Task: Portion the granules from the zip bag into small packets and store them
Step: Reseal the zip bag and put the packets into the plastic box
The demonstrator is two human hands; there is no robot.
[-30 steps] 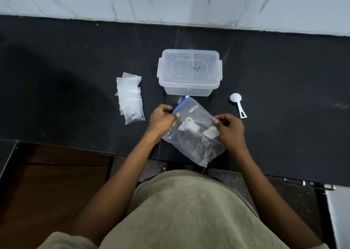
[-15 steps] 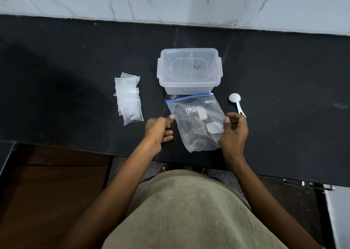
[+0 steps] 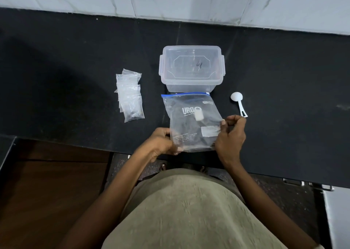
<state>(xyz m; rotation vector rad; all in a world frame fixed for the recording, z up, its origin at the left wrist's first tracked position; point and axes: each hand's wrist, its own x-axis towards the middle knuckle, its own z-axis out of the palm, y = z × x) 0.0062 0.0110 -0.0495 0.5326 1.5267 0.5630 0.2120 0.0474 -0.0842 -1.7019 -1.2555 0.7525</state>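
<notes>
Both hands (image 3: 197, 140) gripping zip bag (image 3: 191, 120), lidded container (image 3: 191, 67) behind, scoop (image 3: 239, 104) right

A black stone counter (image 3: 75, 59) fills mid-frame; white marble wall tiles (image 3: 189, 0) above; brown wooden cabinet (image 3: 47, 192) lower left.

Matt black stone counter (image 3: 75, 59), clear glossy plastic zip bag (image 3: 191, 120), translucent plastic box (image 3: 191, 69), white plastic scoop (image 3: 239, 103)
</notes>
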